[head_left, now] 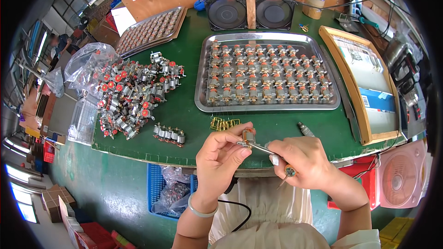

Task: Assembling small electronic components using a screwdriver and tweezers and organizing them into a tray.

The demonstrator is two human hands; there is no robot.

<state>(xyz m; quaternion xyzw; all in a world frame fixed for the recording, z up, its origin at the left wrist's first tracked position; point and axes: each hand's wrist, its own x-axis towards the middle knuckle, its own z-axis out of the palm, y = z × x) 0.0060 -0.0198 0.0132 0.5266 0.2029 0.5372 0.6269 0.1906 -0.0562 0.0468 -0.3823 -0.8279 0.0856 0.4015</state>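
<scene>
My left hand (221, 154) pinches a small silver motor (248, 135) with an orange end, just over the table's near edge. My right hand (297, 159) grips a thin metal tool (261, 148) whose tip meets the motor; its exact kind is unclear. A round brass-coloured end and a thin point (289, 171) stick out below the right fingers. Beyond the hands lie several brass-coloured wire frames (224, 123). A steel tray (267, 108) holds rows of similar motors. To the left are a short row of motors (169, 135) and a large heap of motors (131, 94).
Two black round fans (249, 13) stand behind the tray. A wooden frame (367, 124) leans at the right, with a small dark cylinder (305, 129) nearer my right hand. Another filled tray (150, 30) sits far left beside a plastic bag (90, 62). Below the edge is a blue crate (154, 189).
</scene>
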